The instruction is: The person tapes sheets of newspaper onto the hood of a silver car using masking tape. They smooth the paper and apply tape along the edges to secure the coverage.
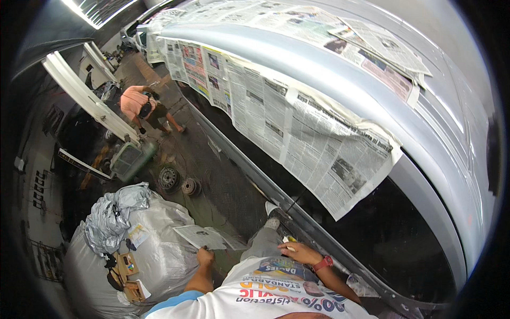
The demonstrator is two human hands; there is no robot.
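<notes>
My left hand (206, 258) is closed on the edge of a newspaper sheet (204, 235), which spreads out beyond my fingers beside a silver-covered bulk. In front of my body, my right hand (302, 253), with a red watch on the wrist, has curled fingers around a small white and yellow thing (289, 243), too small to name surely. To the right stands a silver car (297, 80). Newspaper masking (276, 122) lies along its roof edge and hangs over the dark side windows; the lower corner of one sheet droops free.
Crumpled silver sheeting (114, 218) tops the covered bulk (164, 228) on my left, with a cardboard box (127, 266) on it. Wheel rims (170, 179) lie on the floor near a green vehicle door (130, 159). A person in an orange shirt (135, 101) bends over farther off.
</notes>
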